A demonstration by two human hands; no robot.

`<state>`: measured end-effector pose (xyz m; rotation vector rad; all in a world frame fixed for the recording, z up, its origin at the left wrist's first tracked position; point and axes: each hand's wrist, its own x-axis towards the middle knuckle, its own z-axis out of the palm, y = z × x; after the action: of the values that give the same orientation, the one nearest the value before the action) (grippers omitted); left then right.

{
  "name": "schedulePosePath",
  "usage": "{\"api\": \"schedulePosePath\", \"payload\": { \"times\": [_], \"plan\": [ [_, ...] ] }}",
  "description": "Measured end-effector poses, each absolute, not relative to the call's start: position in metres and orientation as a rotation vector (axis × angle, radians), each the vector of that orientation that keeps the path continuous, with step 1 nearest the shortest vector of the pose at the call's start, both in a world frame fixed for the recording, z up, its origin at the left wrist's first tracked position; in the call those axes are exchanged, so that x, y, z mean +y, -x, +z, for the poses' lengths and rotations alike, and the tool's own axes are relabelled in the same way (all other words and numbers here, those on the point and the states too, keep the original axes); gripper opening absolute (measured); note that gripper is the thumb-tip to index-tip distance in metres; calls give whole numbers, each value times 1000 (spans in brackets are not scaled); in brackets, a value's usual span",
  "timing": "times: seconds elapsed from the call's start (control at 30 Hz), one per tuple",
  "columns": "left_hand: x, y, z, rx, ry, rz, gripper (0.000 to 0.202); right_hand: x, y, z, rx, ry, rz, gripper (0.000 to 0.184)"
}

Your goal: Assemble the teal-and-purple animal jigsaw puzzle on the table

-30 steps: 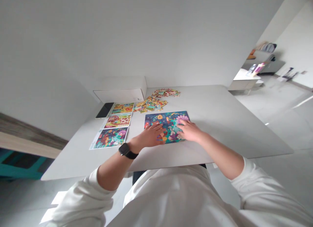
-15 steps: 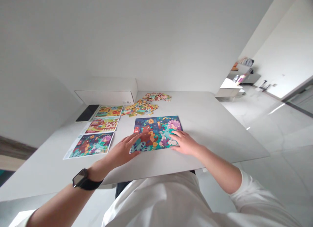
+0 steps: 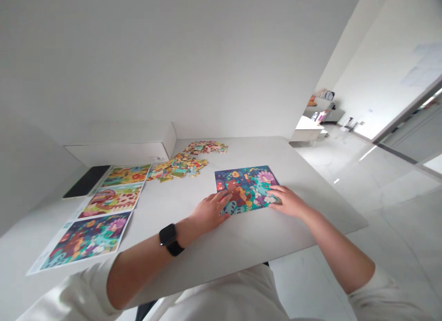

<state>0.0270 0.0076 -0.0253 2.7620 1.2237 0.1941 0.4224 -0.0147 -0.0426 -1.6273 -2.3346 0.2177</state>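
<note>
An assembled jigsaw puzzle (image 3: 247, 187) with a dark blue and teal animal picture lies flat on the white table. My left hand (image 3: 210, 211) rests with fingers stretched out over its lower left corner. On the opposite side, the fingers of my right hand (image 3: 288, 201) lie spread along the puzzle's right edge. Both palms face down, and neither hand is closed around anything. Part of the puzzle's left and right edges is hidden under my fingers.
Loose puzzle pieces form a yellowish pile (image 3: 181, 166) and a reddish pile (image 3: 207, 147) behind the puzzle. To the left lie a printed sheet of three pictures (image 3: 88, 238) and a black phone (image 3: 87, 181). A white box (image 3: 117, 153) stands against the wall.
Both hands and the puzzle have slid to the right across the table, farther from the picture sheet and piles. The camera view has also turned.
</note>
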Motion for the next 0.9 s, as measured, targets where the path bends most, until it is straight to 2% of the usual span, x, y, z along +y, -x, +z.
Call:
{"api": "schedulePosePath", "payload": {
  "times": [0.2,0.6,0.9],
  "plan": [
    [53,-91,-26,1184,-2833,225,62,14,-474,-48,-2203,1742,164,38],
    [156,-148,-29,1221,-2822,188,51,101,-499,-48,-2054,1913,87,35],
    [221,-174,-35,1319,-2782,321,45,182,-508,-37,-2018,1942,108,33]
  ]
}}
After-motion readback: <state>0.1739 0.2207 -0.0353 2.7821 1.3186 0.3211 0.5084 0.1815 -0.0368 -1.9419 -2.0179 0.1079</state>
